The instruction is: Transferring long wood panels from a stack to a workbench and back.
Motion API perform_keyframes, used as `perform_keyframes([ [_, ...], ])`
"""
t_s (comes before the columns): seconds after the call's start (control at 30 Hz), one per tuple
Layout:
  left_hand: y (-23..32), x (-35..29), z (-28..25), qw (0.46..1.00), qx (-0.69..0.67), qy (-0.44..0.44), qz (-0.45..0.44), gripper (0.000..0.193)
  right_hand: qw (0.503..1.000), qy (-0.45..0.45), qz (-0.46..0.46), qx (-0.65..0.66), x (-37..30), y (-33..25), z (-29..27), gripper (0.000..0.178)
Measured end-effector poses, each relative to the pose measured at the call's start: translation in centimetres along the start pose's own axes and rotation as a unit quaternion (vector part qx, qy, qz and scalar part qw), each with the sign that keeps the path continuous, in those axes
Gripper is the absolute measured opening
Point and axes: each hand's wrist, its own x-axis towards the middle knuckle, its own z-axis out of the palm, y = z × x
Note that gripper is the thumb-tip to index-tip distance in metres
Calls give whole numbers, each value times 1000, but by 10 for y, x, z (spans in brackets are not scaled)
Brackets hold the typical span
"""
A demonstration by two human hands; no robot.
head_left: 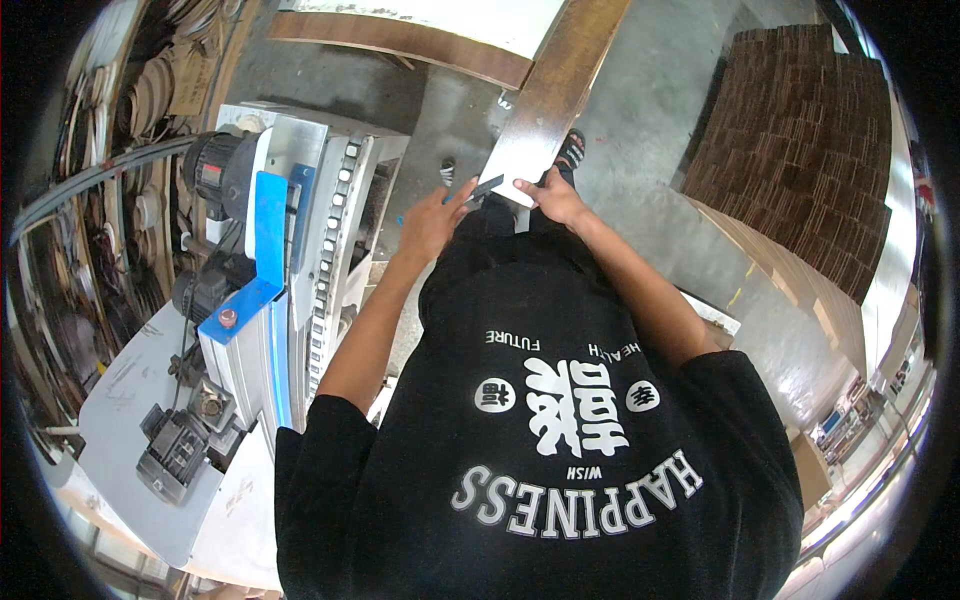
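A long, narrow wood-brown board (552,90) reaches away from my waist, its near end pale with glare. My right hand (556,198) grips the right corner of that near end, thumb on top and fingers out of sight underneath. At the left corner, my left hand (432,222) pinches a small dark flat tool (487,187), which lies slanted against the board's edge. Its exact kind is too small to make out.
To my left stands a machine with a blue guard (270,230), a chain track (335,220) and motors (210,170). Beyond it are racks of edging rolls (150,100). A white-topped panel (450,15) is ahead; a large stack of dark brown boards (795,150) rises on the right.
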Motion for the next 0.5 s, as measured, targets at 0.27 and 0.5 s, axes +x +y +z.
perform_keyframes([
  [0.27,-5,4,0,1000,24,-13,-2,54,1000,-4,-24,-3,1,5,1,99],
  [0.5,-11,5,-1,999,41,-13,21,54,1000,-8,3,-8,1,6,-1,99],
])
